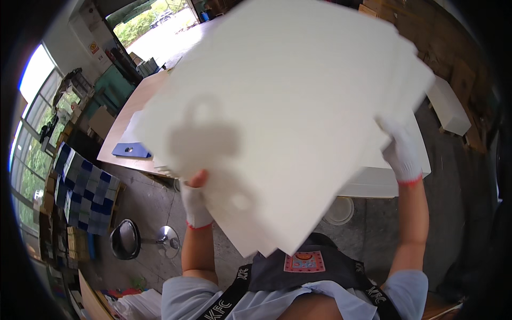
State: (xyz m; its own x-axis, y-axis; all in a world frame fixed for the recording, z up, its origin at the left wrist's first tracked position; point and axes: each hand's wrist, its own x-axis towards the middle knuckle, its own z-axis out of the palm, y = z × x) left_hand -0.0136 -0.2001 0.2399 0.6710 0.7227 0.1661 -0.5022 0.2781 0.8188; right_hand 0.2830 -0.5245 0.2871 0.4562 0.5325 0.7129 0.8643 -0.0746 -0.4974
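Several large white sheets, slightly fanned at their corners, are held up in front of me and tilted. They fill most of the middle of the view. My left hand, in a white glove with a bare thumb tip, grips their lower left edge, thumb on the upper face. At the right edge, my gloved right hand is closed on the sheets, its fingers partly hidden. A grey shadow falls across the sheets' left part. Behind and below them shows a thick white stack, mostly covered.
A pale worktable at left bears a blue piece with a hole. A black stool and a pallet of blue-and-white stacks stand on the left floor. A round white tub sits below; a white block lies far right.
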